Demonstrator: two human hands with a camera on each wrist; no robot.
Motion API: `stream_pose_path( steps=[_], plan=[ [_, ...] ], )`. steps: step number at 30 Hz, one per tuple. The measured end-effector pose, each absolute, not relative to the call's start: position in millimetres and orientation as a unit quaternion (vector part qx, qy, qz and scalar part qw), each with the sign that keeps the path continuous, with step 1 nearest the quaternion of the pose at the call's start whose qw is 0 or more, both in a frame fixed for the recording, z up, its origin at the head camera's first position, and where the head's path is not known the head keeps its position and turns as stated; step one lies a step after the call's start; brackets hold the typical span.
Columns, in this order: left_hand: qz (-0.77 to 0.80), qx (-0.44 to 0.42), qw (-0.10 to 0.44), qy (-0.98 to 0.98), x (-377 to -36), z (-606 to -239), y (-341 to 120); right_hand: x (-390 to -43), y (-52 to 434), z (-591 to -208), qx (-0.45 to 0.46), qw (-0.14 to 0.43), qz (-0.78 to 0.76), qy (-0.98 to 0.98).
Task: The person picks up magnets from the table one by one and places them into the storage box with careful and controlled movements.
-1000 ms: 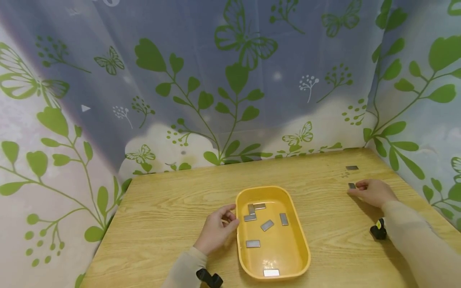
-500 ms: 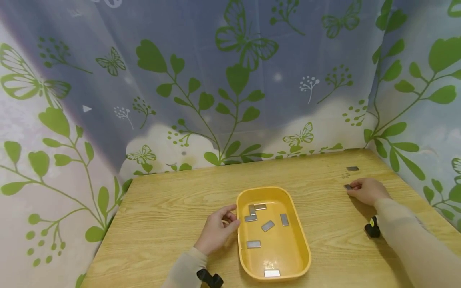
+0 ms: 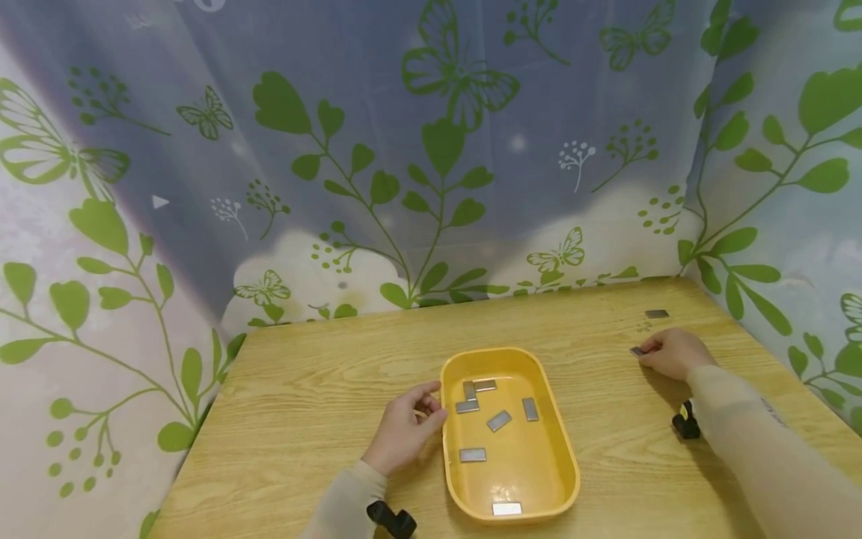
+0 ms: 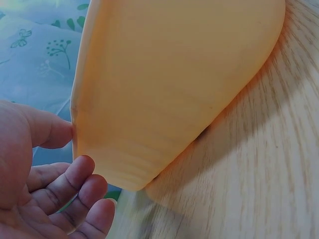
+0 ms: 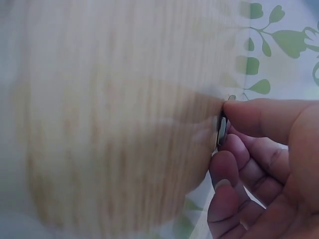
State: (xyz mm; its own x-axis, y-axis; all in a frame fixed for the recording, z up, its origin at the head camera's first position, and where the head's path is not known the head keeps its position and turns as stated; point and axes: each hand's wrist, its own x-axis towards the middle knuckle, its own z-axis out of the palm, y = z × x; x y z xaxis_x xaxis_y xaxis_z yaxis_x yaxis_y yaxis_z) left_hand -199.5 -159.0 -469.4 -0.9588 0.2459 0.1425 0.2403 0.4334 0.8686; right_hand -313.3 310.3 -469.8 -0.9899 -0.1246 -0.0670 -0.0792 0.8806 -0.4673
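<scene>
Metal plate (image 3: 636, 351): small grey piece pinched between thumb and fingertips of the right hand (image 3: 668, 353), low over the wooden table (image 3: 323, 404), at 3 o'clock from the tray.
Left hand (image 3: 404, 430): fingers loosely curled, thumb touching the tray's rim at 9 o'clock, gripping nothing.
Tray (image 3: 559, 464): yellow, mid-table, with six grey plates inside.
Spare plate (image 3: 656, 314): on the table at 12 o'clock from the right hand.
Curtain (image 3: 431, 150): leaf-and-butterfly print behind.

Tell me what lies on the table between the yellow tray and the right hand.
Only bare wood: the head view shows nothing between the yellow tray and the right hand, which pinches a small metal plate.
</scene>
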Motion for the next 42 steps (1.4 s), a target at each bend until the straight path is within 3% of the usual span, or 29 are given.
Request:
stream_pose_path(
  steps=[20, 33, 42],
  plan=[
    [0.511, 0.141, 0.008, 0.848, -198.1, -467.7, -158.9, -300.7, 286.1, -464.1, -0.065, 0.070, -0.268, 0.959],
    [0.515, 0.133, 0.015, 0.846, -198.4, -468.0, -158.9, -301.1, 282.2, -464.2, -0.049, 0.120, -0.288, 0.949],
    [0.512, 0.133, 0.022, 0.848, -182.1, -433.7, -151.5, -301.4, 281.3, -462.4, -0.067, 0.120, -0.275, 0.952]
  ],
)
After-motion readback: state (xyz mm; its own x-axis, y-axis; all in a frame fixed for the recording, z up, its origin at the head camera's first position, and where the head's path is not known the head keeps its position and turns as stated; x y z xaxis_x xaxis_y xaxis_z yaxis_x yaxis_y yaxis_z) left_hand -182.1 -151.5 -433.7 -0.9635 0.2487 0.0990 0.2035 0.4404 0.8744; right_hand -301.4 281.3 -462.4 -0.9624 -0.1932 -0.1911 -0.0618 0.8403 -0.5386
